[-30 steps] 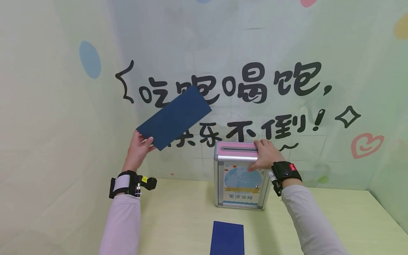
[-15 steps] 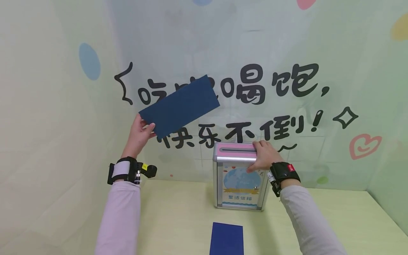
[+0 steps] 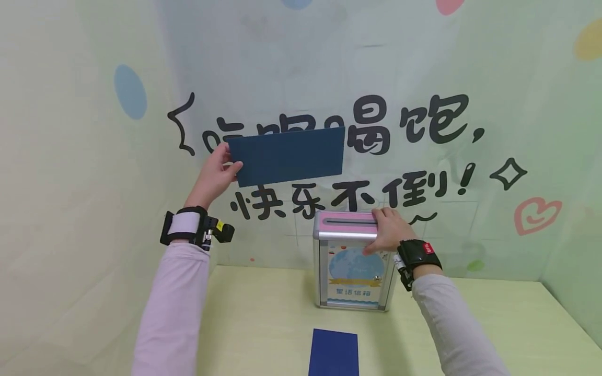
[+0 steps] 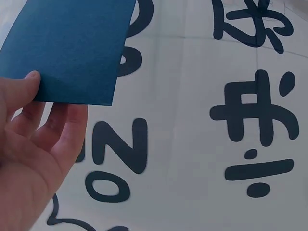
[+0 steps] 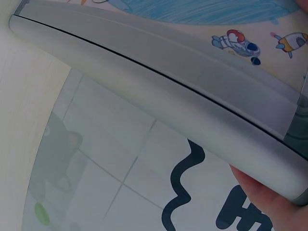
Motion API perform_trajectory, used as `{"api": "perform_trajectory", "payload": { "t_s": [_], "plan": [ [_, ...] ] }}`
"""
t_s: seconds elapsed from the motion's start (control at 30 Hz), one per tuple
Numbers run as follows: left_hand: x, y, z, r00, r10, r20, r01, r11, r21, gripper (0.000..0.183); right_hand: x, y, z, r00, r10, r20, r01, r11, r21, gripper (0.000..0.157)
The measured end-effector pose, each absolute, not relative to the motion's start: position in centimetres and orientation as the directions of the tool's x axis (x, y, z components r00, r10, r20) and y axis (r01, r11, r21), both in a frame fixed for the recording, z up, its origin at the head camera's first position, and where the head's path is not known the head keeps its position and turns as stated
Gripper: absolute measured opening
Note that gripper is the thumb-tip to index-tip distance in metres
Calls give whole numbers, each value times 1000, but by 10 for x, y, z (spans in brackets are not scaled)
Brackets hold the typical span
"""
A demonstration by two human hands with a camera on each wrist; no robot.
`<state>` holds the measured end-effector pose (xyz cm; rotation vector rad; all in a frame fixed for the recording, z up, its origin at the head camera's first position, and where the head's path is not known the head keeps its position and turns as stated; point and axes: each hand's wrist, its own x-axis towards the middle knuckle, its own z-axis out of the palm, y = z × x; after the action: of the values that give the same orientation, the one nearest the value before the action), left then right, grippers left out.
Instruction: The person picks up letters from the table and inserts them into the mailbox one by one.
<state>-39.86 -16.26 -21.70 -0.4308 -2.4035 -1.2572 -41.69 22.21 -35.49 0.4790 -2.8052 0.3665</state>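
Observation:
My left hand [image 3: 213,175] pinches the left end of a dark blue envelope [image 3: 289,155], thumb in front and fingers behind. The envelope hangs in the air, nearly level, above and left of a letter box [image 3: 355,274]. In the left wrist view the thumb presses on the lower edge of the envelope [image 4: 72,53]. My right hand [image 3: 394,230] grips the top right corner of the upright box, its thumb on the front and fingers on the pink top. A slot runs along that top, its right end hidden by the hand. The right wrist view shows the box's silver side [image 5: 159,91].
A second blue envelope [image 3: 334,352] lies on the pale table [image 3: 254,318] in front of the box, cut off by the frame's lower edge. Close behind the box stands a wall [image 3: 423,57] with large black lettering. Another wall [image 3: 70,209] rises at the left.
The left hand has risen and moved right with the envelope, which has turned from a steep slant to nearly level. My right hand stays on the box.

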Motion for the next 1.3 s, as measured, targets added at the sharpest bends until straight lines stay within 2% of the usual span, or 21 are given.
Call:
{"api": "perform_trajectory", "payload": {
  "t_s": [0.17,0.43,0.57,0.8,1.3],
  "plan": [
    [-397,-152,-204,-876,145,459,439,633,637,27,-416,222,-354,-911,-282,301,-352,913,-207,105],
    [-397,-134,-192,-849,276,451,503,686,527,21,-418,224,-355,-900,-305,310,-373,908,-190,103],
    [-397,-126,-188,-843,315,436,510,726,462,24,-418,225,-356,-896,-311,316,-381,904,-193,103],
    [-397,-112,-178,-813,377,444,549,749,370,23,-415,224,-354,-901,-308,306,-377,903,-203,103],
    [-395,-77,-156,-796,476,373,579,778,243,26,-418,225,-355,-900,-312,303,-383,900,-209,106]
  ]
}}
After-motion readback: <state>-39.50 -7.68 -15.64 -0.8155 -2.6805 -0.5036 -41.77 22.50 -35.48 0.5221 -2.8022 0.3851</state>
